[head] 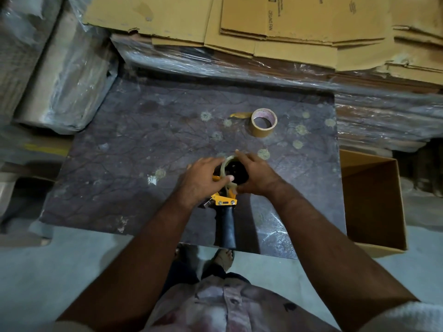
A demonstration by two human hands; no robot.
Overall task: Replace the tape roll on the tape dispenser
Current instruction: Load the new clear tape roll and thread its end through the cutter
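A yellow tape dispenser (224, 202) with a black handle lies on the dark table (134, 144), handle toward me. A thin, nearly used-up tape ring (224, 164) sits around its black hub. My left hand (203, 179) grips the ring's left side, thumb across its near edge. From the right, my right hand (256, 174) holds the ring, fingers over its far rim. A fuller brown tape roll (263, 122) lies flat farther back on the table, apart from both hands.
An open cardboard box (374, 202) stands to the right of the table. Flattened cartons (287, 27) and plastic-wrapped bundles (64, 75) crowd the back and left. A small yellow scrap (239, 115) lies beside the brown roll.
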